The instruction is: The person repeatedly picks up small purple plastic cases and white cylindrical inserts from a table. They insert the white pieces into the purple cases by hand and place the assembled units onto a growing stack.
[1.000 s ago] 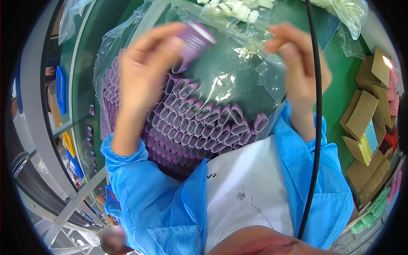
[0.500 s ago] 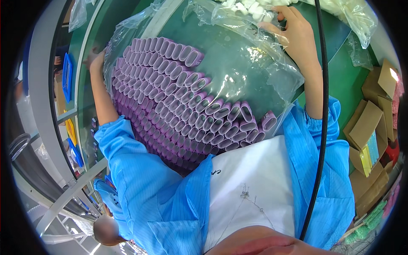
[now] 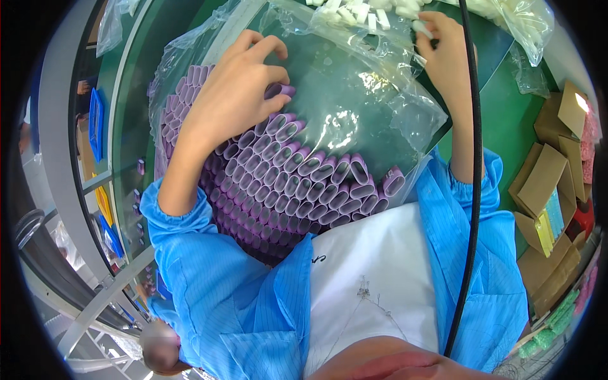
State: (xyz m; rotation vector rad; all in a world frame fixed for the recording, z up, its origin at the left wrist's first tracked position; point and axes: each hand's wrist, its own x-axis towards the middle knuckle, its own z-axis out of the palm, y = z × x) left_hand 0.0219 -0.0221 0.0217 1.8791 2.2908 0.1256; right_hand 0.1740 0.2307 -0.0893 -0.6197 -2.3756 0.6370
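Rows of purple oval tubes (image 3: 282, 168), their pale-rimmed open ends facing up, lie packed on a clear plastic bag (image 3: 342, 88). My left hand (image 3: 237, 88) is bent over the upper rows, its thumb and a finger closed about the end tube (image 3: 286, 90) of one row; part of that tube is hidden by the fingers. Beside a heap of small white blocks (image 3: 354, 12) at the top, my right hand (image 3: 446, 50) pinches one white block (image 3: 421, 28) between thumb and fingertips.
The bag lies on a green tabletop (image 3: 500, 133). A black cable (image 3: 474, 190) hangs down past my right arm. Opened cardboard boxes (image 3: 541, 180) stand at the right. On the left are a metal frame (image 3: 117, 282) and blue trays (image 3: 96, 123); another person is at the lower left.
My left hand has come from the far left edge in over the tubes and closed on an end one. My right hand has drawn slightly back from the heap with a white block.
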